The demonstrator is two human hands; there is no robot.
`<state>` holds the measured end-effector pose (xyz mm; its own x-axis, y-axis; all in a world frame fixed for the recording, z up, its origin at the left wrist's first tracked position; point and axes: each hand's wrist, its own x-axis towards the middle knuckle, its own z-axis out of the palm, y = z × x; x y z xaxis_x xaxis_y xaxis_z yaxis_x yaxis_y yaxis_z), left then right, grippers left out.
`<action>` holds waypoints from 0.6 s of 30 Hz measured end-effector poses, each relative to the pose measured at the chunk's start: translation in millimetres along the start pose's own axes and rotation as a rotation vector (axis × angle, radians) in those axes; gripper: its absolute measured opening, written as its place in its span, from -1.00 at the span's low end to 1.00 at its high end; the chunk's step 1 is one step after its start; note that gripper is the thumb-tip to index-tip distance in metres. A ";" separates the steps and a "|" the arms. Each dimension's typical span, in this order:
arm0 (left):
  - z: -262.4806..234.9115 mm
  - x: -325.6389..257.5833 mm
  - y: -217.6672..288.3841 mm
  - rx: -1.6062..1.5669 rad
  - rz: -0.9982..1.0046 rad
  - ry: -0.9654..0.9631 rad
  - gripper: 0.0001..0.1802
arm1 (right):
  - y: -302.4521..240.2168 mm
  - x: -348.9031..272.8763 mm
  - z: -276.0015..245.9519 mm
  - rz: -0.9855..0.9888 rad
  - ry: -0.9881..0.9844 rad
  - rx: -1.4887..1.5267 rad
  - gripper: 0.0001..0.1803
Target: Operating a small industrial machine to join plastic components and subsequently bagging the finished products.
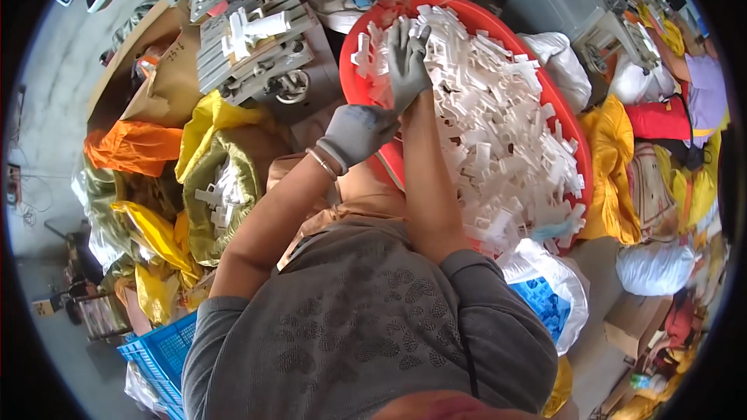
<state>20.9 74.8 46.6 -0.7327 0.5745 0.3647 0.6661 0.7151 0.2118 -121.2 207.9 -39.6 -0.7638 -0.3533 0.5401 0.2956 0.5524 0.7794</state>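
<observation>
Both of my hands wear grey work gloves. My left hand (356,136) is closed at my right wrist, its fingers pinching the cuff of the right glove. A bracelet (321,162) circles my left wrist. My right hand (408,66) is stretched upward with its fingers extended and holds nothing. It hovers over the left side of a large red oval tub (580,152). White plastic parts (498,109), shaped like small toy pistols, are heaped in the tub.
A machine (311,62) at the far left carries a white part (253,31). Open sacks (222,225), a cardboard box (144,70) and a blue crate (163,350) stand left. White bags (556,66), yellow bags (611,171) and another person's purple sleeve (706,93) are right.
</observation>
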 end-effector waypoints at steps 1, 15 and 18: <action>-1.1 1.2 0.2 0.015 0.011 0.003 -0.83 | -5.0 4.4 -2.9 0.000 0.010 0.016 -0.45; -1.2 13.4 19.0 -0.292 -0.278 0.033 -0.58 | 61.2 41.2 5.5 0.826 -0.052 3.469 -0.34; 0.7 37.9 16.5 -0.198 -0.279 0.023 -0.40 | 27.3 28.1 -18.4 1.055 -0.263 3.277 -0.44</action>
<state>4.0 108.7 63.3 -0.8889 0.3564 0.2878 0.4558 0.7509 0.4778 -124.1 199.1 2.7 -0.9968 -0.0048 0.0803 -0.0489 -0.7561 -0.6526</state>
